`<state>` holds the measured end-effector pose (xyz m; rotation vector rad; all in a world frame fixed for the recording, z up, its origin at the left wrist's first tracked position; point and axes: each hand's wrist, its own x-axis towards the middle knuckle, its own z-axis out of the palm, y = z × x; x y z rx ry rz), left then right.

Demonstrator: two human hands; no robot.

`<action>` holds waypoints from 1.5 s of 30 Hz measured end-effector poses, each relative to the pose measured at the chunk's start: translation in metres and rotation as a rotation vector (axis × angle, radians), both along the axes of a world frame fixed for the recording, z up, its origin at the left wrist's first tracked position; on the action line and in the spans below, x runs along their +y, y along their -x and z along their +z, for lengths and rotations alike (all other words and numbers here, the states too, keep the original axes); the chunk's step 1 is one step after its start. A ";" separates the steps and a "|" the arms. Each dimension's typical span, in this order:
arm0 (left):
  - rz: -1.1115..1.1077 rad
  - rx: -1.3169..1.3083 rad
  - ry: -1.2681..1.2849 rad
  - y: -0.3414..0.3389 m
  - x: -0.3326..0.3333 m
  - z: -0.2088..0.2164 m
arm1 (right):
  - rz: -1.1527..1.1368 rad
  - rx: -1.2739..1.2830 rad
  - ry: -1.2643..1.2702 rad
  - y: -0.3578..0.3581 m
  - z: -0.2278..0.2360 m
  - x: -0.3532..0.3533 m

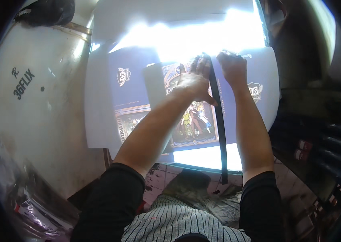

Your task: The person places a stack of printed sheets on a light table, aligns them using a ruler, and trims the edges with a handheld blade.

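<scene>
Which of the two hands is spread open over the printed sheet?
The left hand, its fingers extended and thumb pointing out toward the long dark strip; the right hand, by contrast, is curled closed.

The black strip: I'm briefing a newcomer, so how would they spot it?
On the glowing table, find the blue printed sheet. Across it, just right of the left hand, runs the black strip, jutting past the table's near edge. Unlike the sheet, it's narrow and plain.

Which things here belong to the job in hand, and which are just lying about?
In use: blue printed sheets; long black strip by the left hand; lit table; curled right hand, contents unclear.

Apparently lying about: black bundle, upper left; plastic-wrapped goods, lower left.
</scene>
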<state>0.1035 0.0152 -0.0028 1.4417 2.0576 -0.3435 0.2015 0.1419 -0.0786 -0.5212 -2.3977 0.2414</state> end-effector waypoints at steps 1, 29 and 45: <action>-0.004 -0.001 -0.008 0.000 -0.002 0.001 | 0.014 -0.015 0.002 0.003 -0.002 0.000; -0.002 -0.071 -0.172 0.014 -0.016 -0.042 | -0.385 -0.138 0.515 -0.196 0.003 -0.245; -0.017 -0.086 -0.220 0.013 -0.022 -0.038 | -0.354 -0.318 0.419 -0.192 -0.005 -0.246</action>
